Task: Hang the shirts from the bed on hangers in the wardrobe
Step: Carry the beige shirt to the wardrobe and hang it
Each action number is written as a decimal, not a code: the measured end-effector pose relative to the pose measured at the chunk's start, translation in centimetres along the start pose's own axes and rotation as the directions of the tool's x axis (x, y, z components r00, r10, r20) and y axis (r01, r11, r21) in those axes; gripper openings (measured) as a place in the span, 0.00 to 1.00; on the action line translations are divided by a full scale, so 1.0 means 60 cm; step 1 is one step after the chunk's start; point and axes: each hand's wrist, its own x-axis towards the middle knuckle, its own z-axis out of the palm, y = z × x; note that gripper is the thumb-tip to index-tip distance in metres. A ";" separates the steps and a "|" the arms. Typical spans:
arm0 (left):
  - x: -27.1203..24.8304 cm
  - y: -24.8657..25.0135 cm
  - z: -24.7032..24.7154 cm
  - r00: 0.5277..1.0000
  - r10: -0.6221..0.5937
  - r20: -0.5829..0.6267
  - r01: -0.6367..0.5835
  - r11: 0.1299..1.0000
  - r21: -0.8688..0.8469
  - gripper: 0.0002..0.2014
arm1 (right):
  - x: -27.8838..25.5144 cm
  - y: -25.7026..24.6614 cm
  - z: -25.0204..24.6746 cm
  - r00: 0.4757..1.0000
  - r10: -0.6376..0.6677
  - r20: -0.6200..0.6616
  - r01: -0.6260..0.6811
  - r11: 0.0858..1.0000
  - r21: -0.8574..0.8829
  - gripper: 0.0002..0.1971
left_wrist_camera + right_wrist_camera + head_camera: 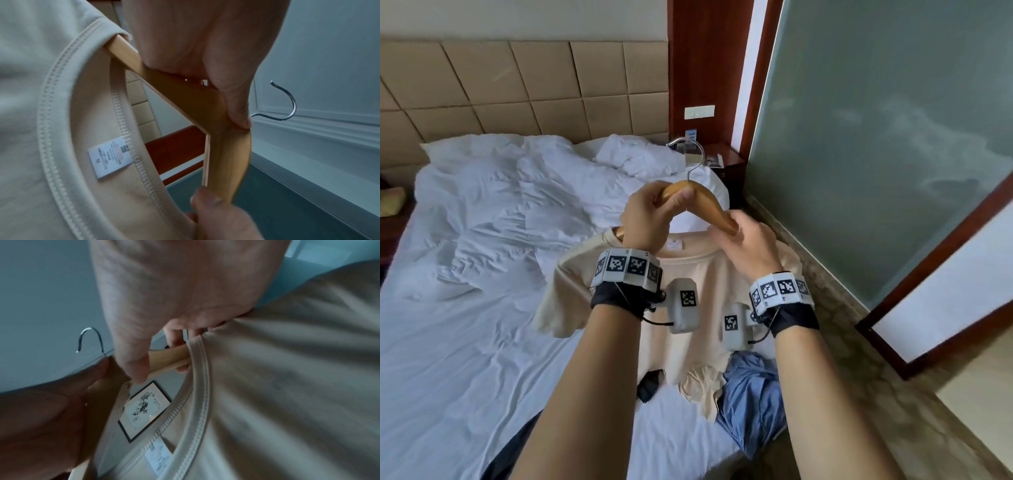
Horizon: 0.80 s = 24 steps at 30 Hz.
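Two hands work one hanger (697,198) above the bed's (465,308) near right side: left hand (650,219) grips its middle, right hand (743,236) grasps the right arm at the beige shirt's (688,308) collar. Risk: the collar snags or stretches if forced; the far shoulder may slip off.

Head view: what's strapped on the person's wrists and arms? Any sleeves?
No sleeves; forearms bare. Each wrist carries a band of white blocks with black square code markers over a black wrap. A pale grey camera pod with its own marker hangs off each, joined by thin black cables.
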 end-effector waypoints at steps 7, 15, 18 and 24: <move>0.014 0.059 0.064 0.979 0.087 0.186 -0.073 0.994 -0.076 0.30 | 0.018 -0.018 -0.076 0.996 0.015 -0.086 -0.038 0.959 -0.281 0.11; 0.032 0.149 0.165 0.907 0.176 0.383 -0.242 0.961 0.131 0.33 | 0.013 0.025 -0.220 0.965 0.071 -0.253 -0.137 0.957 -0.255 0.10; 0.042 0.160 0.214 0.927 0.111 0.359 -0.251 0.894 0.372 0.36 | 0.002 0.056 -0.293 0.934 0.108 -0.342 -0.190 0.958 -0.217 0.11; 0.011 0.229 0.340 0.929 0.134 0.346 -0.312 0.786 0.533 0.17 | -0.047 0.125 -0.450 0.894 0.154 -0.421 -0.217 0.970 -0.106 0.13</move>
